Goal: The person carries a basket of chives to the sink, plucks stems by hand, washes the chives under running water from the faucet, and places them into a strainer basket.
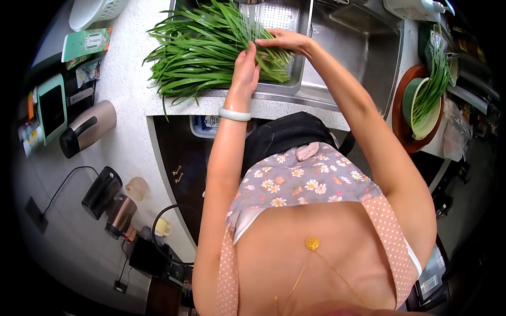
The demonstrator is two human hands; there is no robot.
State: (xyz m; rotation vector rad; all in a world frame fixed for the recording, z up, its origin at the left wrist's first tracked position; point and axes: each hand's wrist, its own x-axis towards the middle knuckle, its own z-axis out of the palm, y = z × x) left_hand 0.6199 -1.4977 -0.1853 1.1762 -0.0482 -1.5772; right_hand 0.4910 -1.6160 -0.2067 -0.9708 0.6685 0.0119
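A large heap of long green stalks [195, 58] lies over the left sink basin and its left rim, leafy ends to the left and pale ends to the right. My left hand [246, 69], below a pale bangle, has its fingers closed round some stalks near the heap's right part. Just to the right, my right hand [287, 41] comes in from above the pale ends, its fingers bent round stalks. Water streams down onto the stalks between the hands from a tap at the top edge. The undersides of the fingers are partly hidden.
The right basin [348, 47] adjoins the left one. More green stalks lie in a green colander [421, 113] at right. A white basket [95, 13] stands top left, with a kettle [89, 129] below it on the counter [129, 79]. A pump bottle [416, 9] is top right.
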